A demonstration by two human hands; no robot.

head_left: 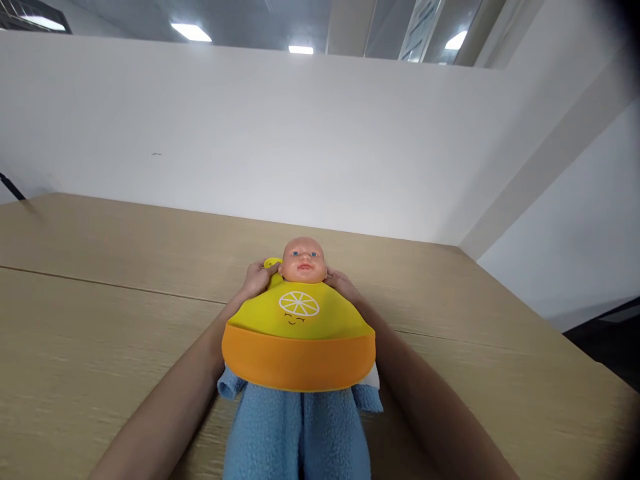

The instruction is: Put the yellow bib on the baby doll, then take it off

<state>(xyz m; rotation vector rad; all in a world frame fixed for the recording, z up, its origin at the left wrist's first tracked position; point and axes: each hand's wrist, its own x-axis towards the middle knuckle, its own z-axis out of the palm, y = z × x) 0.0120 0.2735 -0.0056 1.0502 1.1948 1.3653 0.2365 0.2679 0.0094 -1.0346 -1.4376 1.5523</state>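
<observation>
A baby doll (304, 257) in fuzzy blue clothes (295, 433) lies face up on the wooden table, its head toward the wall. Over its chest spreads a yellow bib (300, 313) with a lemon-slice print and an orange catch pocket (300, 361). My left hand (257, 277) pinches the bib's neck strap (273, 263) beside the doll's head. At the other side of the neck is my right hand (342, 283), its fingers partly hidden behind the head and bib, so what they grip cannot be made out.
The wooden table (125, 333) runs back to a white wall panel (250, 133). A dark object (607, 333) stands beyond the table's right edge. A thin black rod (12, 187) shows at the far left.
</observation>
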